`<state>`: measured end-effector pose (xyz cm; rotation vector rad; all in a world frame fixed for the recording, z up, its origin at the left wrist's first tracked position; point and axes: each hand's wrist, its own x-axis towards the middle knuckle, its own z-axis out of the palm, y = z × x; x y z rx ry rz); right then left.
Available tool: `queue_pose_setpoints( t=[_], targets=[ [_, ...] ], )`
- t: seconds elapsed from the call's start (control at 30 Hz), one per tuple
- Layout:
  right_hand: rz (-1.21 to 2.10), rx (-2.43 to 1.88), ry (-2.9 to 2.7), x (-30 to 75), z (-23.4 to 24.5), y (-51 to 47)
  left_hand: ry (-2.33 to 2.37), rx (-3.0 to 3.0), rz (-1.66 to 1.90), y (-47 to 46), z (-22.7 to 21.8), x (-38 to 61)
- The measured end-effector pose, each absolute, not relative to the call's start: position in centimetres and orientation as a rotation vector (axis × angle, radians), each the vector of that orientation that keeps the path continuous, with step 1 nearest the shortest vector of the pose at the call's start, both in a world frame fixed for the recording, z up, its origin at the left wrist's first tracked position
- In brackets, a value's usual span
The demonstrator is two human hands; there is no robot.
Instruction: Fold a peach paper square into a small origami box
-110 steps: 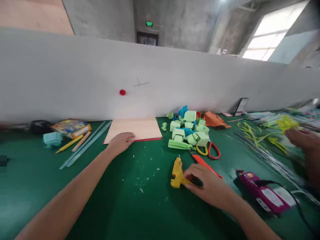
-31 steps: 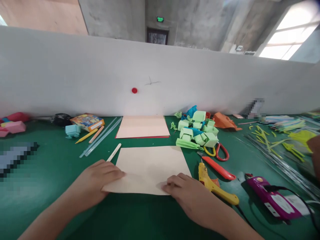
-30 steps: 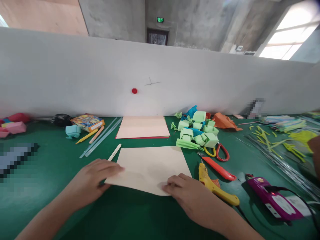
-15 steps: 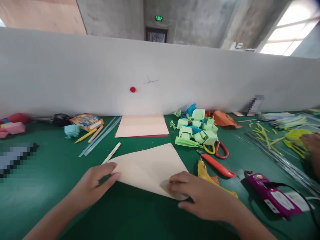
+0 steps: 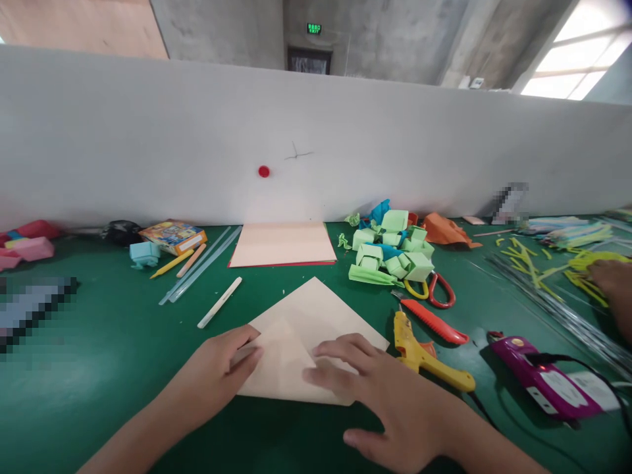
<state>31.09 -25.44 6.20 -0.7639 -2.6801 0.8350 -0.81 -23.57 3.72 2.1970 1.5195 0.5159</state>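
At far left, pink paper pieces (image 5: 30, 249) are lying on a green table (image 5: 123, 336), and a black bundle (image 5: 122, 234) is resting nearby, its contents, if any, not showing. A printed box (image 5: 172, 237) is sitting just right of it, with no contents visible, behind a small turquoise piece (image 5: 144, 255). A white stick (image 5: 220, 303) is lying beyond the worker's left hand (image 5: 210, 368), which is pinching the left edge of a peach sheet (image 5: 320, 319) nearly closed between thumb and fingers. The sheet is lying turned at an angle at mid-table, one flap doubled over, in front of a flat paper stack (image 5: 283, 245). The right hand (image 5: 395, 395) is spreading wide, gripping nothing, its fingertips beside the flap's corner; whether they are pressing is impossible to tell. The worker is apparently setting a fold, and the next move is seemingly calling for an aligned flap and a firm crease. Farther right, green folded pieces (image 5: 390, 253) are clustering near a red cutter (image 5: 434, 321) and a yellow glue gun (image 5: 424, 359), while another person's hand (image 5: 615, 286) is reaching among yellow strips (image 5: 585, 266).
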Motion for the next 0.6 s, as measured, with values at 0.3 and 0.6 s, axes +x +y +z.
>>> queue_pose_setpoints(
  t=[0.3,0.6],
  targets=[
    [0.917,-0.629,-2.811,30.0,4.1,-25.3,1.698,2.374,0.564,-22.7,2.3,-1.2],
    [1.003,-0.882,-2.822,29.9,4.2,-24.7,1.477,2.903,0.819,-24.8,3.8,0.0]
  ],
)
